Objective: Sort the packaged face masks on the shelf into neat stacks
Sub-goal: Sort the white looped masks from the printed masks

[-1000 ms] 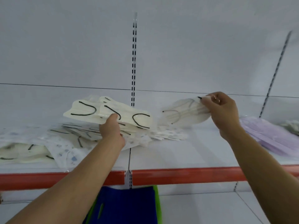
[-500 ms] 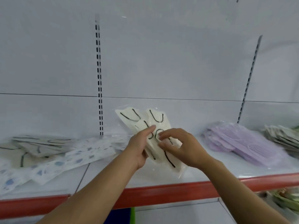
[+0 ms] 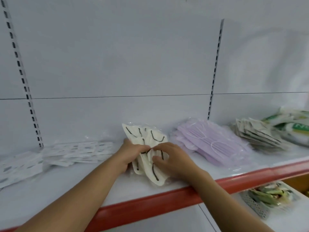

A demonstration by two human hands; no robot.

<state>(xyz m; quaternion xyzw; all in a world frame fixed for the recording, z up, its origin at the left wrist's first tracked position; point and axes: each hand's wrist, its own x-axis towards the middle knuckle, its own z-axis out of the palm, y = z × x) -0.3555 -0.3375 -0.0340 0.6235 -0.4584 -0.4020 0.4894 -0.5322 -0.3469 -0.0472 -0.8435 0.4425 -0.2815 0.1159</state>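
A white sheet-metal back wall (image 3: 117, 56) fills the far side, made of panels that meet at a thin dark horizontal seam (image 3: 117, 96). Two slotted grey metal uprights run up it, one at the far left (image 3: 21, 77) and one right of centre (image 3: 215, 69). A flat white shelf board (image 3: 50, 190) juts towards the near side, edged with a glossy red front strip (image 3: 150, 203). Below it on the right lies a lower white shelf (image 3: 225, 220) with a white perforated plastic basket (image 3: 255, 206) on it. The light is soft and even, with faint grey shadows on the right-hand panel.
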